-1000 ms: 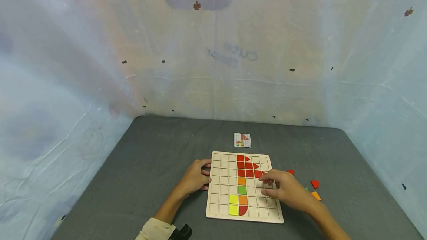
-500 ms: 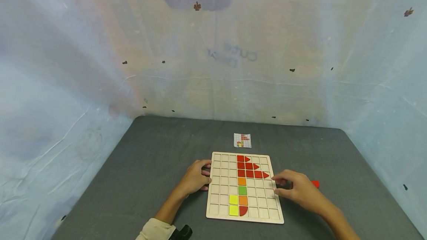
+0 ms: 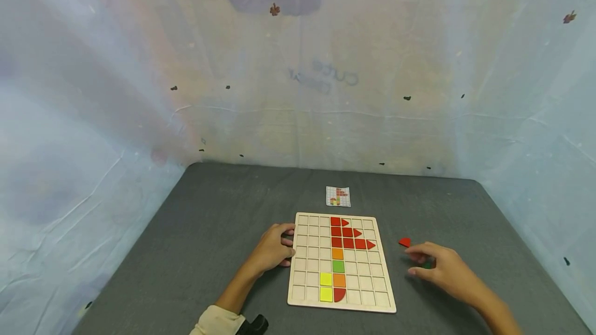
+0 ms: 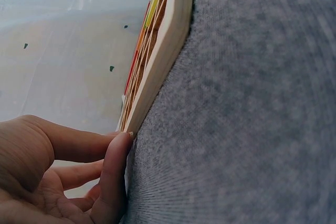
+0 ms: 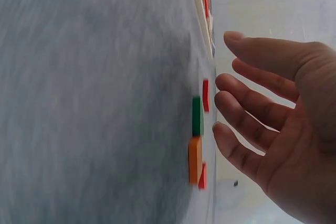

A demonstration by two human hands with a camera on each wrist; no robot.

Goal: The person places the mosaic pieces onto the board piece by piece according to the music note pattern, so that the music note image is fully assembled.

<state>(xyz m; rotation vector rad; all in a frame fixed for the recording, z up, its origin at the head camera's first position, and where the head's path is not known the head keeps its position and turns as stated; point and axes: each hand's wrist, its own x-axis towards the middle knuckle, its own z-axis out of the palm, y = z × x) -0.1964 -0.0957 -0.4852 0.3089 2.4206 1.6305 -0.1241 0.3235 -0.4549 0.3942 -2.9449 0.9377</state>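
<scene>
My left hand [image 3: 272,246] touches the left edge of a wooden grid board [image 3: 307,273], with thumb and index finger against the rim; the left wrist view shows the board's edge [image 4: 167,40] at those fingertips. Red squares and pointed red pieces form three rows on the board, above orange, green and yellow squares and a red rounded piece [image 3: 339,294]. To the right of the board my right hand [image 3: 442,268] hovers, fingers apart and holding nothing. Near it lie a red piece [image 3: 405,242], a green piece [image 5: 197,115], an orange piece [image 5: 195,159] and another red piece [image 5: 202,176].
A small printed pattern card [image 3: 338,196] lies beyond the board. Grey cloth covers the table [image 3: 233,195]. A pale hanging sheet [image 3: 298,66] with small dark marks encloses the back and sides.
My right hand has moved right, off the board to over the loose pieces. The pointed red piece ending the third row is now uncovered. My left hand stays put.
</scene>
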